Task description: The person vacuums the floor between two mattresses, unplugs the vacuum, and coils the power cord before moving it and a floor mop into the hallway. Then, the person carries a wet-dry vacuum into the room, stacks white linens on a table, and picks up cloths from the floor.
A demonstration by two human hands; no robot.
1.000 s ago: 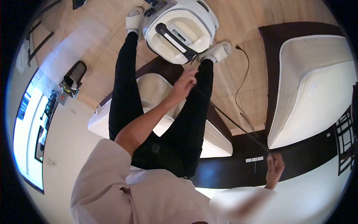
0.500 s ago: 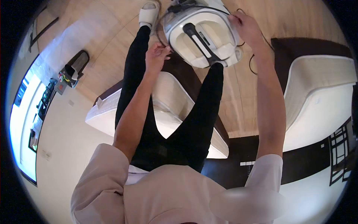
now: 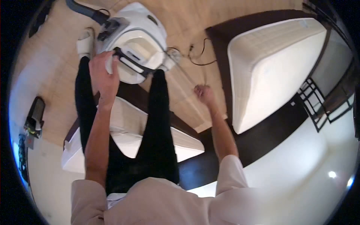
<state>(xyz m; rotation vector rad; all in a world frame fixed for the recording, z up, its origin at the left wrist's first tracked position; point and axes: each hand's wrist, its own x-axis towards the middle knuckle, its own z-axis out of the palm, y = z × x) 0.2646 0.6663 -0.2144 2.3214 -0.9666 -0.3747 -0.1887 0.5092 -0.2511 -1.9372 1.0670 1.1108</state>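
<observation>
A white canister vacuum cleaner (image 3: 137, 43) with a black carrying handle (image 3: 131, 62) stands on the floor between my feet. My left hand (image 3: 105, 73) is at its near left edge, with fingers and thumb curled around the casing beside the end of the handle. Off to the right, my right hand (image 3: 204, 93) is closed in a fist above the floor. A thin power cord (image 3: 185, 73) runs taut and blurred from the right side of the vacuum cleaner to this fist.
A dark hose (image 3: 88, 11) leaves the machine at the upper left. More black cord (image 3: 200, 63) lies looped on the wooden floor. A cream mattress (image 3: 273, 67) on a dark base stands at right, with another mattress edge (image 3: 125, 112) behind my legs. A dark bag-like object (image 3: 35, 112) lies at left.
My left hand has moved onto the edge of the vacuum cleaner. My right hand has left the machine's right side and moved back toward me, drawing the cord out. The view has swung right.
</observation>
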